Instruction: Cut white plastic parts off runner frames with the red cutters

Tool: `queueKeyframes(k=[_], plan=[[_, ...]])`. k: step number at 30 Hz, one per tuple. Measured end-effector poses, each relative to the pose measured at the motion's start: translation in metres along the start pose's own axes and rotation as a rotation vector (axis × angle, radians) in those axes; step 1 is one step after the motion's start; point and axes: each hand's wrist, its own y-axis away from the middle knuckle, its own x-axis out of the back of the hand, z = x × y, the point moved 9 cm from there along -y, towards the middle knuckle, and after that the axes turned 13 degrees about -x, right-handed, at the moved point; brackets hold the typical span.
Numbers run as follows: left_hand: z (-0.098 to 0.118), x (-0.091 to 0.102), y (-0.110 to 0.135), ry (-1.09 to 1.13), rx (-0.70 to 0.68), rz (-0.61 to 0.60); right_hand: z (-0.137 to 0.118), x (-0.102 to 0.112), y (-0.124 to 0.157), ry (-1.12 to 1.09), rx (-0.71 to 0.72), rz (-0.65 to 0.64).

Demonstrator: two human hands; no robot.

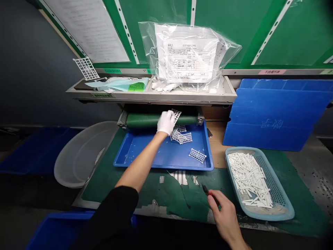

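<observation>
My left hand (166, 122), in a white glove, reaches far forward over the blue tray (145, 154) and is closed on a white plastic grid part (176, 114) near the green conveyor roller (145, 120). More white grid parts lie in the tray: a small pile (181, 136) just right of the glove and a single one (197, 155) nearer me. My bare right hand (225, 213) rests low on the green mat, fingers closed round a small dark tool with a red handle (205, 189).
A light-blue basket (279, 187) of white plastic sticks stands at the right. A translucent basin (78, 156) sits at the left, blue folded boards (275, 114) at the back right. A shelf (156, 95) above holds a plastic bag with papers (187, 55). The mat (166, 194) is torn.
</observation>
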Motion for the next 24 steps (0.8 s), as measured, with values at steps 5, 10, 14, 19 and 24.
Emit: queueKeyframes(k=[5, 10, 14, 19, 24], plan=[[0.070, -0.013, 0.128, 0.788, 0.048, -0.065, -0.056, 0.025, -0.007, 0.123, 0.156, 0.259], [0.110, -0.010, 0.212, 1.104, 0.307, 0.014, -0.076, 0.044, 0.002, 0.327, 0.211, 0.536], [0.124, -0.016, 0.233, 1.140, 0.350, -0.034, -0.074, 0.046, 0.010, 0.388, 0.194, 0.558], [0.130, -0.028, 0.250, 1.093, 0.400, -0.079, -0.073, 0.046, 0.019, 0.388, 0.156, 0.563], [0.140, -0.025, 0.250, 1.073, 0.339, -0.210, -0.067, 0.054, 0.023, 0.430, 0.230, 0.601]])
